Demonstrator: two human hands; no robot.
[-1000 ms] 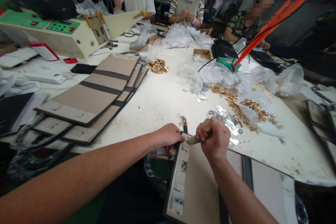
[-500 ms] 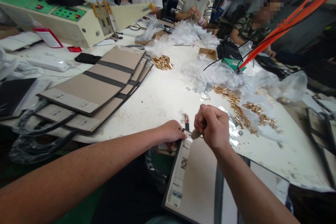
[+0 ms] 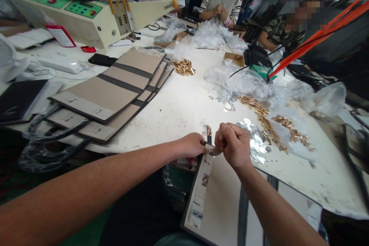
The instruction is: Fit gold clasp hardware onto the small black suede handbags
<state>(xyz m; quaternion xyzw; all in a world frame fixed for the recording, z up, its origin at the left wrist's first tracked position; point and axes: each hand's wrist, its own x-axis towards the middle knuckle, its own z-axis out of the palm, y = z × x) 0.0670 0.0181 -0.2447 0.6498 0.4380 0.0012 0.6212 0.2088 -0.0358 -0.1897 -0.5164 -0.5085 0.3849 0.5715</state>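
Note:
A beige bag panel (image 3: pixel 223 200) with dark edging and a dark cross strip lies at the table's near edge, over my lap. My left hand (image 3: pixel 193 145) is closed, fingers pinching the panel's far left corner. My right hand (image 3: pixel 234 144) is curled into a fist just right of it, above that same corner. From the fist a beige, blunt-ended piece (image 3: pixel 215 151) points down to the panel; its kind is unclear. Small slits and fittings run along the panel's left strip. A dark strap end (image 3: pixel 209 138) shows beyond the corner.
Stacked beige panels (image 3: pixel 106 92) with plastic-wrapped handles (image 3: pixel 54 134) lie left. Gold fittings (image 3: pixel 262 119) and silver plates (image 3: pixel 255 142) are heaped right, another gold pile (image 3: pixel 183 67) farther back. Behind stand a cream machine (image 3: pixel 95 23), plastic bags (image 3: pixel 213 34) and several people. Orange cords (image 3: pixel 317 42) slant across the right.
The view has shifted slightly, so the scene sits a little farther right. My right fist has come slightly lower, and its beige piece is nearer the panel corner. My left hand keeps its pinch.

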